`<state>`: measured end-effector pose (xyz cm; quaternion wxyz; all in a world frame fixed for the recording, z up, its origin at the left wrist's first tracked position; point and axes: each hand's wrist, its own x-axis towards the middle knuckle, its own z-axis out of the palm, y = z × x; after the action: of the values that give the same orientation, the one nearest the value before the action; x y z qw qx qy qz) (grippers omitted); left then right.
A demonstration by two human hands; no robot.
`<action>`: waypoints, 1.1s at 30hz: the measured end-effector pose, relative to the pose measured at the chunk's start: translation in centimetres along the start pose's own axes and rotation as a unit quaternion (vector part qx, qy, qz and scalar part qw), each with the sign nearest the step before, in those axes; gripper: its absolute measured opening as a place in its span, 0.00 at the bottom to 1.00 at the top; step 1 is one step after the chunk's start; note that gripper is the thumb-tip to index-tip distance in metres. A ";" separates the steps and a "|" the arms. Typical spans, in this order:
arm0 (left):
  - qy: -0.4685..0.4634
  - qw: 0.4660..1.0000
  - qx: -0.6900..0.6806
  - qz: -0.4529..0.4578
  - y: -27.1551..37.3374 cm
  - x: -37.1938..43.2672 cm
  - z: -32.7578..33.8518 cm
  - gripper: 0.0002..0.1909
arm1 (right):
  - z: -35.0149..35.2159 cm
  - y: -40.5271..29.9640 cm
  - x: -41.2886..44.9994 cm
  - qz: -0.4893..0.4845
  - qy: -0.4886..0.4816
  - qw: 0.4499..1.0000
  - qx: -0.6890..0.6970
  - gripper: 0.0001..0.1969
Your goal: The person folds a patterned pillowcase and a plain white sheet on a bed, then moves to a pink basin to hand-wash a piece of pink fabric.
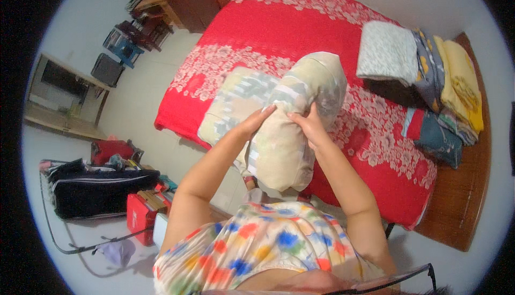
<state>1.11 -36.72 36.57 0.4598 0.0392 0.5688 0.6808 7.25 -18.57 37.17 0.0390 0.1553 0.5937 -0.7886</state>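
A thick beige and grey patterned bundle, a pillow or folded quilt (281,150), is squeezed between both hands in front of my body. My left hand (259,120) presses its left side near the middle. My right hand (307,124) grips its right side, thumb on top and fingers partly hidden by the cloth. Beneath and to the left, a matching pillow or folded piece (235,101) lies on the red floral bedspread (257,25).
Folded blankets, one grey-white (386,51) and one yellow (460,79), are stacked against the wooden headboard (454,198). Dark folded clothes (440,144) lie below them. A black garment (104,194) hangs on a rack at left, beside a red box (141,216).
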 end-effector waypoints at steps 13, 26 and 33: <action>0.068 0.994 -0.084 -0.019 4.8 -7.2 -33.8 0.38 | 31.1 7.6 19.0 -0.013 -0.043 0.992 -0.120 0.48; 0.448 0.700 0.553 0.061 -7.1 -11.5 -32.6 0.34 | 31.2 15.1 23.3 -0.187 -0.101 0.865 -0.454 0.29; 0.374 0.714 0.575 0.140 -8.7 -14.3 -28.4 0.35 | 20.9 10.9 28.3 -0.161 -0.018 0.696 -0.700 0.36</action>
<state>-1.97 -67.93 26.32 -0.0026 0.1171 0.9642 0.2381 -21.05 -38.10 24.06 0.0191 -0.0288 0.9892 -0.1423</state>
